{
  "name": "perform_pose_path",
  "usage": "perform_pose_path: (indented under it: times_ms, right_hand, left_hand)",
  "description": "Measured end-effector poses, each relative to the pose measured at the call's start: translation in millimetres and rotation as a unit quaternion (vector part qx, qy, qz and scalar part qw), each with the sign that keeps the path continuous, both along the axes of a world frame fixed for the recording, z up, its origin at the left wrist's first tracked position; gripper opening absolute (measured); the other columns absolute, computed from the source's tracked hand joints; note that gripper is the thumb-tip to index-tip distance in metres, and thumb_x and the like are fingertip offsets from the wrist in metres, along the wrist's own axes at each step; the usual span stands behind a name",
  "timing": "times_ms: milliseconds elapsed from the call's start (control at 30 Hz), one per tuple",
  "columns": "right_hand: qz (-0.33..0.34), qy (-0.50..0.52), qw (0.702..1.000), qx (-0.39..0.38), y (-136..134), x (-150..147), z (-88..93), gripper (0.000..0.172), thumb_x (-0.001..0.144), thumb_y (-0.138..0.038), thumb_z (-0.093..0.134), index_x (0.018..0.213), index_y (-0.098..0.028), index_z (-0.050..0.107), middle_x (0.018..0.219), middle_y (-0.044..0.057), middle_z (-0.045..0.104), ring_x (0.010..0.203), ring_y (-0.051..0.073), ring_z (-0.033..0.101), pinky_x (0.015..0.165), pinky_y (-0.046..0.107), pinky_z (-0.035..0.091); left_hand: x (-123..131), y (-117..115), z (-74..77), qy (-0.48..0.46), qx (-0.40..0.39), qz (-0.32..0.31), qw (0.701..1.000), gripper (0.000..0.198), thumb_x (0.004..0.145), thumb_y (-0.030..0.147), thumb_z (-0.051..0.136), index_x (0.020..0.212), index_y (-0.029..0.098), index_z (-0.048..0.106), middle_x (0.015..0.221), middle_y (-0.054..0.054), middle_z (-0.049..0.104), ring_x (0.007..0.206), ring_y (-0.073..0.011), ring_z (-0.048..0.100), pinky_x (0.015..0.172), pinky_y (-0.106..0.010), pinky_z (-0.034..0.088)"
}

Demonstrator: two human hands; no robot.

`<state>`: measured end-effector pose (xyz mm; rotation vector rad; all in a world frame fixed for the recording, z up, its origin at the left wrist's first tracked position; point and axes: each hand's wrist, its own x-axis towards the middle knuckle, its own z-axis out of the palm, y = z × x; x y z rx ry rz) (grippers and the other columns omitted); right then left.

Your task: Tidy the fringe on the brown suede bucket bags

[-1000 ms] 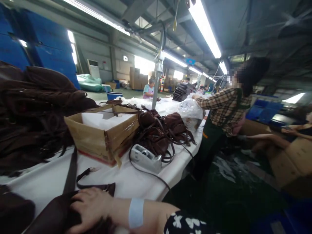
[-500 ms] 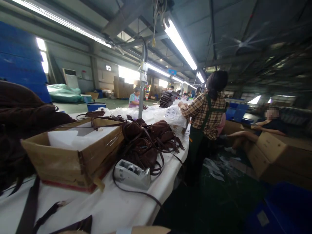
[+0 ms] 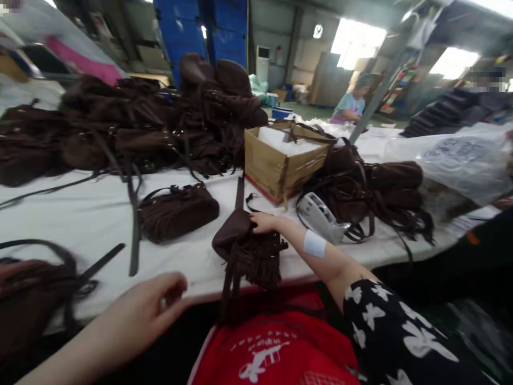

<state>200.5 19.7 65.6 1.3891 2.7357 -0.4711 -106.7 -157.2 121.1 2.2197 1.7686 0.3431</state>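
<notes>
A small dark brown bag (image 3: 252, 248) with a flap and hanging straps lies at the front edge of the white table. My right hand (image 3: 262, 222) is closed on the upper part of this bag, with some fingertips hidden against it. To its left, my left hand (image 3: 158, 299) is held in front of the table edge, slightly blurred. Its fingers curve loosely, the thumb stands apart and nothing shows between them. Another dark brown bag (image 3: 180, 211) lies on the table beyond my left hand.
Dark brown bags are piled along the far side (image 3: 152, 123). A cardboard box (image 3: 266, 168) holding white sheets stands behind the right hand, with a grey tape dispenser (image 3: 320, 216) and more bags (image 3: 395, 182) beside it. A person (image 3: 348, 104) sits across the table.
The view has swung left and down. Both my hands now show, the right one on a brown bag; the box and tape dispenser appear farther right.
</notes>
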Motion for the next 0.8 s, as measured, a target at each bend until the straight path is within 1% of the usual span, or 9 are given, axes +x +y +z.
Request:
perform_pose_path:
  times_ms: [100,167,267,333,400,500,600,700,800]
  right_hand:
    - [-0.013,-0.028,0.999,0.016,-13.3,-16.0,18.2,0.015,0.072,-0.018,0.065,0.082,-0.011,0.073,0.088,0.016,0.072,0.083,0.026,0.067,0.076,0.032,0.049]
    - [-0.035,-0.040,0.998,0.042,-36.7,-28.0,26.3,0.019,0.079,-0.024,0.059,0.082,-0.011,0.073,0.085,0.017,0.071,0.082,0.027,0.067,0.074,0.033,0.048]
    - [-0.040,0.023,0.997,0.059,-83.1,-44.8,16.6,0.036,0.087,-0.044,0.053,0.098,-0.015,0.070,0.096,0.013,0.069,0.088,0.024,0.065,0.077,0.032,0.048]
    - [-0.017,0.076,0.995,0.055,-114.6,-52.1,-0.9,0.049,0.081,-0.057,0.058,0.111,-0.019,0.065,0.108,0.011,0.066,0.096,0.025,0.061,0.080,0.034,0.048]
    - [-0.005,0.068,0.995,0.067,-141.4,-52.2,-17.5,0.054,0.074,-0.054,0.066,0.115,-0.020,0.062,0.113,0.012,0.061,0.102,0.028,0.056,0.082,0.038,0.047]
    - [0.022,0.018,0.997,0.066,-166.9,-31.9,-22.4,0.032,0.078,-0.037,0.064,0.102,-0.017,0.065,0.100,0.013,0.064,0.096,0.027,0.054,0.081,0.038,0.046]
    - [0.072,-0.001,0.997,0.015,-175.1,8.7,0.1,0.013,0.081,-0.031,0.061,0.079,-0.020,0.066,0.077,0.008,0.064,0.085,0.024,0.054,0.077,0.035,0.045]
    - [0.056,0.037,0.997,-0.048,-171.6,42.6,30.3,0.017,0.079,-0.030,0.064,0.065,-0.022,0.062,0.063,0.003,0.060,0.074,0.020,0.053,0.068,0.031,0.042]
    - [0.046,0.146,0.978,-0.145,-161.6,50.1,44.7,0.018,0.081,-0.032,0.064,0.068,-0.021,0.061,0.064,-0.001,0.059,0.069,0.015,0.052,0.067,0.027,0.040]
  left_hand:
    - [24.6,49.6,-8.1,0.014,0.025,0.022,0.999,0.064,0.079,0.063,0.048,0.118,0.014,0.058,0.118,-0.015,0.064,0.105,-0.0306,0.062,0.089,-0.038,0.049]
    - [51.2,83.0,-18.2,0.030,0.022,0.044,0.998,0.078,0.077,0.066,0.046,0.128,0.007,0.050,0.128,-0.023,0.057,0.117,-0.0355,0.055,0.095,-0.041,0.045]
    - [88.2,114.6,-39.6,0.042,-0.075,0.062,0.994,0.084,0.070,0.071,0.051,0.120,0.003,0.055,0.114,-0.028,0.064,0.104,-0.0383,0.062,0.082,-0.039,0.049]
    - [103.6,124.6,-55.8,0.049,-0.089,0.064,0.993,0.076,0.068,0.068,0.055,0.112,0.005,0.060,0.103,-0.026,0.068,0.095,-0.0372,0.066,0.075,-0.037,0.049]
    - [109.2,129.8,-71.2,0.042,-0.076,0.054,0.995,0.061,0.068,0.059,0.060,0.103,0.009,0.064,0.099,-0.022,0.070,0.092,-0.0347,0.067,0.073,-0.034,0.048]
    - [101.9,131.9,-89.9,-0.063,-0.127,0.048,0.989,0.044,0.071,0.055,0.059,0.087,0.014,0.068,0.088,-0.015,0.073,0.084,-0.0288,0.068,0.067,-0.031,0.047]
    - [88.2,125.2,-103.8,-0.174,-0.137,0.086,0.971,0.047,0.077,0.057,0.051,0.081,0.014,0.068,0.082,-0.012,0.074,0.078,-0.0266,0.068,0.065,-0.030,0.047]
    - [83.6,110.6,-114.3,-0.241,-0.116,0.091,0.959,0.047,0.077,0.056,0.051,0.089,0.014,0.068,0.086,-0.010,0.074,0.080,-0.0254,0.068,0.068,-0.030,0.047]
    - [87.2,98.7,-120.5,-0.282,-0.117,0.095,0.947,0.050,0.077,0.058,0.050,0.093,0.014,0.068,0.088,-0.009,0.075,0.080,-0.0246,0.068,0.070,-0.029,0.048]
